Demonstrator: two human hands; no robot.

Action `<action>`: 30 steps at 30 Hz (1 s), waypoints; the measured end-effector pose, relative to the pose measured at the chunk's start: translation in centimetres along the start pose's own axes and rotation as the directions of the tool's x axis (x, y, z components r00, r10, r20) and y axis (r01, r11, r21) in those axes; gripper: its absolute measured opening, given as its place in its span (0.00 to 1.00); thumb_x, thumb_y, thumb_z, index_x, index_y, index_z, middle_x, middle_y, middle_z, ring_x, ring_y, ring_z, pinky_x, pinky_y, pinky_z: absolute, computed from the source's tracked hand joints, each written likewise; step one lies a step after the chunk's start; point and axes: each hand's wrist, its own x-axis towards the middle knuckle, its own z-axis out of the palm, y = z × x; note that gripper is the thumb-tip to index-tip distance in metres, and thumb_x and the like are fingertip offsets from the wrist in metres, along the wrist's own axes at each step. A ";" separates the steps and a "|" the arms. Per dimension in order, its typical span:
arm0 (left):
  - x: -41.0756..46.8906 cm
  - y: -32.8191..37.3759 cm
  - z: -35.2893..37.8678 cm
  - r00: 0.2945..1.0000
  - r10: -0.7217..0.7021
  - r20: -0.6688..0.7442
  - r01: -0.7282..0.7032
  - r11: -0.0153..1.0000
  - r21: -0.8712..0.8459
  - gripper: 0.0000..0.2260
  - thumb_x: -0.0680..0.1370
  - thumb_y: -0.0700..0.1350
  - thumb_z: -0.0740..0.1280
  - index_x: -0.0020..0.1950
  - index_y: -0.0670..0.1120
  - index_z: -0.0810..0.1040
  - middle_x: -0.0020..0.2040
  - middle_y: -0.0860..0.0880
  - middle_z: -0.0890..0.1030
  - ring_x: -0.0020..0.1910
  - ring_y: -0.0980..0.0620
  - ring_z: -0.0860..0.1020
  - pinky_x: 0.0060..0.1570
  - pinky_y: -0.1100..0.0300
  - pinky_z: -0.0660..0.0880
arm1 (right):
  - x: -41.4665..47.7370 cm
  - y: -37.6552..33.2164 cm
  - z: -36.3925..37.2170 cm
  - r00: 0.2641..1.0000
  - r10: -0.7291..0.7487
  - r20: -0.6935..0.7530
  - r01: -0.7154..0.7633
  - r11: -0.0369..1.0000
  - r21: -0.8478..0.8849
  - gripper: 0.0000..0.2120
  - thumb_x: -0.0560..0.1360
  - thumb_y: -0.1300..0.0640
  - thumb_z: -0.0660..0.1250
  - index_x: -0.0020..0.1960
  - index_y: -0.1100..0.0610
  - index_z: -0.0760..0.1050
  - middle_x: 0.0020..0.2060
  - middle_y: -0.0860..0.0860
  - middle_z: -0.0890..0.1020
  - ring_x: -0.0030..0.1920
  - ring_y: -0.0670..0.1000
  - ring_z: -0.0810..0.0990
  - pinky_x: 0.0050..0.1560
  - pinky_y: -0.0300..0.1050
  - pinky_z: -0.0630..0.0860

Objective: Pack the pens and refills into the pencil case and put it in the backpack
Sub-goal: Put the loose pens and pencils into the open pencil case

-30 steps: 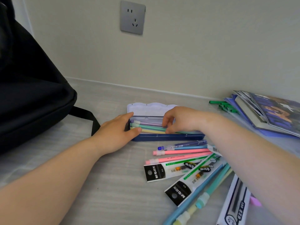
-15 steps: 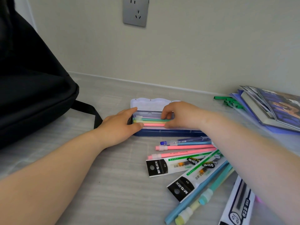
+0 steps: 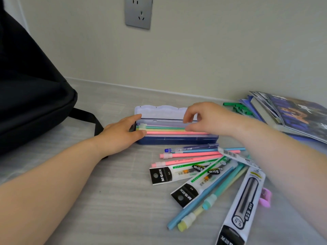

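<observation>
Pale grey wood-grain tabletop (image 3: 109, 200) against a cream wall, grey socket plate (image 3: 138, 12) up top. Black fabric backpack (image 3: 30, 96) on the left, strap trailing on the table. Pencil case (image 3: 177, 139): rigid navy rectangular box, lilac lid with scalloped edge hinged open toward the wall. Inside, slim pastel pens lie lengthwise and packed side by side; pink one (image 3: 177, 132) nearest, then yellow, green, lilac, so 4 colours visible. Loose in front of the case: 2 pink pens (image 3: 191, 154), 1 clear blue-capped pen (image 3: 191, 148), several blue/teal/yellow ones fanned out; exact count unclear under the overlap. Flat plastic refill packs (image 3: 178, 173): at least 3. Stack of glossy books (image 3: 290, 117) far right. Left hand (image 3: 122, 137) flat, fingers loosely spread against the case's left end, bracing it, nothing gripped. Right hand (image 3: 208, 119) hovers over the case's right half, thumb and forefinger curled toward a pinch; cannot tell if they hold anything
</observation>
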 end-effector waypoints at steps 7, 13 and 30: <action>-0.2 0.1 -0.2 1.000 -0.002 0.022 0.003 0.998 -0.061 0.24 0.75 0.50 0.60 0.70 0.54 0.58 0.71 0.48 0.66 0.67 0.48 0.66 0.67 0.54 0.62 | -4.8 -0.4 -0.1 0.962 0.031 0.271 -0.001 0.994 -0.112 0.09 0.69 0.54 0.68 0.49 0.50 0.79 0.40 0.43 0.80 0.39 0.40 0.76 0.37 0.24 0.68; -0.7 0.4 -0.3 1.000 0.009 0.008 -0.008 0.988 -0.152 0.22 0.75 0.46 0.61 0.69 0.51 0.61 0.70 0.47 0.68 0.67 0.50 0.67 0.62 0.61 0.60 | -5.2 -1.0 1.3 0.968 0.018 0.249 0.056 0.956 -0.288 0.09 0.70 0.55 0.65 0.50 0.51 0.74 0.47 0.48 0.77 0.46 0.51 0.74 0.44 0.44 0.71; -0.6 0.3 -0.3 1.000 0.016 -0.012 -0.018 0.984 -0.180 0.21 0.76 0.45 0.61 0.68 0.52 0.63 0.69 0.47 0.68 0.66 0.50 0.67 0.58 0.64 0.59 | -4.5 -1.4 1.9 0.956 0.017 0.293 0.112 0.902 -0.418 0.10 0.71 0.58 0.61 0.35 0.49 0.60 0.30 0.45 0.65 0.30 0.47 0.65 0.27 0.39 0.58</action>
